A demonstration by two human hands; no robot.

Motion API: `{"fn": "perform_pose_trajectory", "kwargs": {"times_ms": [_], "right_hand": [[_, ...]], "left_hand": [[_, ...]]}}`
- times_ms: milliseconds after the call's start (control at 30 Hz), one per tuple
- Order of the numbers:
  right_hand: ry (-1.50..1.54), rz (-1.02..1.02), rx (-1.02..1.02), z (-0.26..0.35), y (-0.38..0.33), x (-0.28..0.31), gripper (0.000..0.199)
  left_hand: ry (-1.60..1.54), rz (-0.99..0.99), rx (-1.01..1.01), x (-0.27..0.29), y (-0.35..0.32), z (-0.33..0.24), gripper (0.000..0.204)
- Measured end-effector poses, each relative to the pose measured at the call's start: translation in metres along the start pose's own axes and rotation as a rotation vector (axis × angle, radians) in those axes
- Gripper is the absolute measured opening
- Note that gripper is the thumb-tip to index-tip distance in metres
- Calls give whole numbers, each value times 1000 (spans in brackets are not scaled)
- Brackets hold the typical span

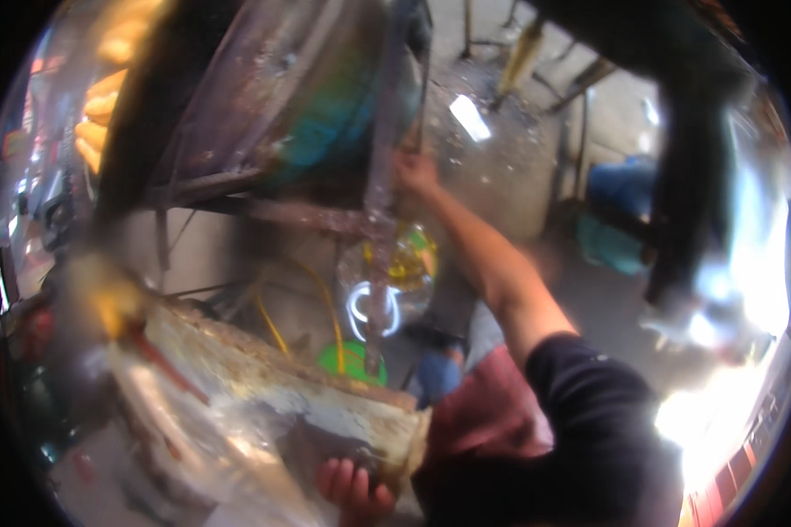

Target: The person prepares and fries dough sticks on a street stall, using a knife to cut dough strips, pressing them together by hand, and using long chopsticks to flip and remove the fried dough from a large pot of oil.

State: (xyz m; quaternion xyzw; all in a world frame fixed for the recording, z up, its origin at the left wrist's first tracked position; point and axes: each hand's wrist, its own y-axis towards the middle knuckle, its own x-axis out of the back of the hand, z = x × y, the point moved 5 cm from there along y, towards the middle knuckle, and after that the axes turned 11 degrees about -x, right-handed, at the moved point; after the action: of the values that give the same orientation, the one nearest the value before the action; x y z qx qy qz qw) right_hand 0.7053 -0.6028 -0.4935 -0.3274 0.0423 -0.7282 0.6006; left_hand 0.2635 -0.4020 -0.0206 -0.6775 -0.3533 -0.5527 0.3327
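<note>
My right arm reaches up the middle of the view. At its end my right hand (416, 171) is closed at the edge of a rusty metal frame (380, 158), beside a thin upright rod; blur hides the exact grip. A dark, stained sheet-like surface (272, 97) fills the frame's left side. Low in the view, my left hand (356, 492) has its fingers curled against a dark, flat-looking thing (321, 443) that I cannot make out. That hand is beside a long, worn, pale beam or bench edge (299, 378).
Clear plastic-like sheeting (246, 457) lies at lower left. Under the frame are a clear bag or container with yellow contents (404, 263), a green round thing (351, 360) and a yellow cord (325, 299). Blue and teal containers (620, 189) stand at right. Yellow pieces (105, 110) show at upper left.
</note>
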Motion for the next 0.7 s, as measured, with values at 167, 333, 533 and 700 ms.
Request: {"fn": "perform_pose_trajectory", "kwargs": {"times_ms": [167,333,533,700], "right_hand": [[40,160,56,-70,84,-61,31],[-100,185,98,-34,79,-89,31],[-196,180,102,-36,85,-79,31],[-250,180,110,-31,86,-72,32]], "left_hand": [[-74,-53,-3,8,31,10,46],[-39,-110,25,10,28,2,40],[20,-25,-166,-5,-3,1,33],[-197,-208,152,2,17,-3,29]]}}
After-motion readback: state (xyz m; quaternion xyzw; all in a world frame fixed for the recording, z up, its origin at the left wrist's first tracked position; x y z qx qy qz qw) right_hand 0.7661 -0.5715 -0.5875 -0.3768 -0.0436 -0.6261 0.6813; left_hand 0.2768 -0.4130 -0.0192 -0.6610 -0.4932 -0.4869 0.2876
